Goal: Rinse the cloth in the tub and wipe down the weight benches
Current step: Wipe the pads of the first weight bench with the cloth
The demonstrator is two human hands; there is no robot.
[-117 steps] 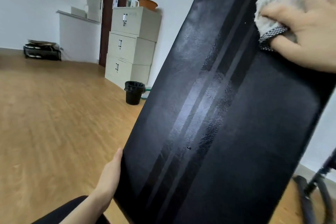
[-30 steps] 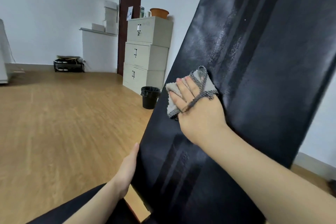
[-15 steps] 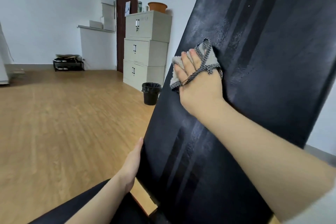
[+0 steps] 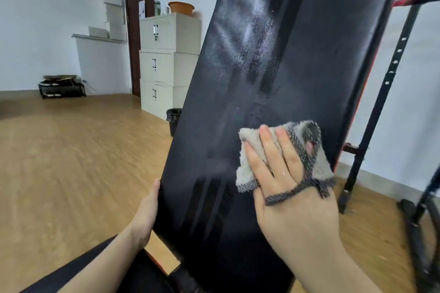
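Note:
The black padded backrest of a weight bench [image 4: 297, 59] stands steeply inclined in front of me, with wet streaks on its upper middle. A beige cloth with a grey checked border [image 4: 247, 157] lies flat on the pad at its lower right. My right hand [image 4: 285, 188] presses on the cloth with straight, spread fingers, and the cloth's grey loop runs over the back of the hand. My left hand [image 4: 146, 216] holds the pad's lower left edge, its fingers hidden behind the pad. No tub is in view.
A black upright rack post with holes [image 4: 381, 93] stands right of the bench. Beige filing cabinets [image 4: 166, 62] with an orange basin [image 4: 181, 8] on top stand by the dark door, a black bin [image 4: 173, 121] beside them. Wooden floor spreads to the left.
My right hand has slid the cloth from the pad's left edge, down and over to its lower right. The view has turned to the right. My left hand keeps its hold.

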